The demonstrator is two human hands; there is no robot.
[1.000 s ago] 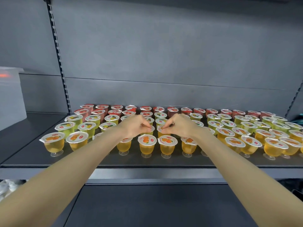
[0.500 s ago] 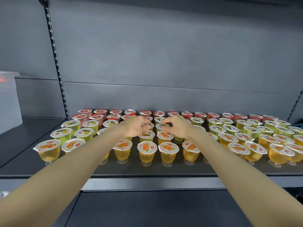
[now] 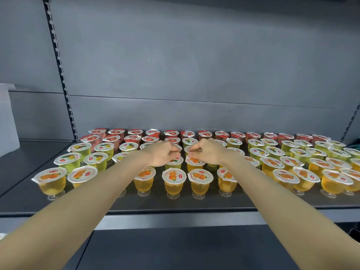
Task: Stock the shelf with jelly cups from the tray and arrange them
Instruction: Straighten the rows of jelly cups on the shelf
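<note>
Head camera view, looking forward and down: a person is reaching both bare forearms out over a dark grey shelf that is holding many small stemmed jelly cups with foil lids, all standing upright in rows.

Orange cups are filling the two front rows, green cups are sitting in the middle rows, and red cups are lining the back, close to the grey back panel.

The left hand is hovering palm down over the middle of the shelf, its fingers curling downward onto the lid of a cup in the second row from the front. The right hand is sitting just beside it, fingers and thumb bunching together at the lid edge of the neighbouring orange-lidded cup. The two hands are nearly touching. Whether either hand is actually pinching a cup or only touching its lid cannot be told.

A slotted metal upright is running up the left of the panel, and a white container is standing at the far left. A lower shelf is showing beneath the arms.
</note>
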